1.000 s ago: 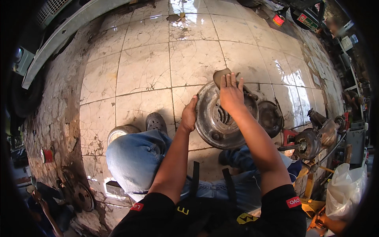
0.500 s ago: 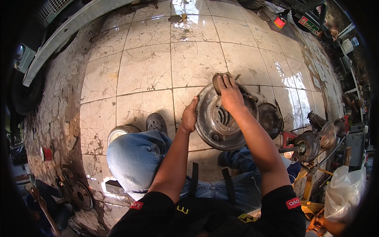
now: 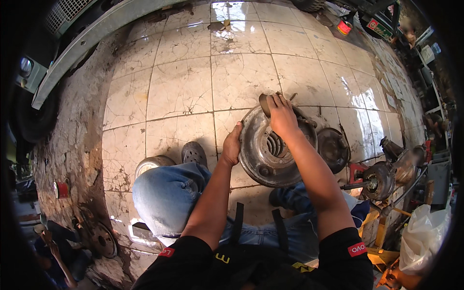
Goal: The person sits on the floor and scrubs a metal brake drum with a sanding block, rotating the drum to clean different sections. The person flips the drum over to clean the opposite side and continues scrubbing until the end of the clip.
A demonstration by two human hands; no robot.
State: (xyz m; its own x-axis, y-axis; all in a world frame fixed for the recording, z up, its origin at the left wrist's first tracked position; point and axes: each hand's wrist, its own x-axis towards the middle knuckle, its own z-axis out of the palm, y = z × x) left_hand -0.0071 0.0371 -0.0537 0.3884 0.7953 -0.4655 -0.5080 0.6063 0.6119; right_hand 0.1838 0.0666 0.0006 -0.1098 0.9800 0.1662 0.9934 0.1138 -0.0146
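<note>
A round grey metal brake drum [image 3: 254, 162] stands tilted in front of me, with ridged rings showing through its centre hole. My left hand [image 3: 232, 144] grips its left edge, thumb up along the rim and the other fingers partly hidden behind. On the far upper rim, my right hand [image 3: 281, 115] presses a curved brown piece that looks like sandpaper [image 3: 264, 104] against the metal, fingers together over it. A darker round metal part [image 3: 333, 150] lies on the tiles just right of the drum.
An axle-like assembly [image 3: 379, 180] lies at right, near yellow metal stands [image 3: 382, 231] and a white plastic bag [image 3: 421, 237]. Another round metal piece [image 3: 153, 164] rests beside my left knee. A vehicle bumper [image 3: 82, 46] juts in at upper left. Another person [image 3: 60, 249] sits at lower left.
The whole view has shifted slightly. My right hand has moved a little along the drum's far rim with the brown piece; my left hand keeps its grip.
</note>
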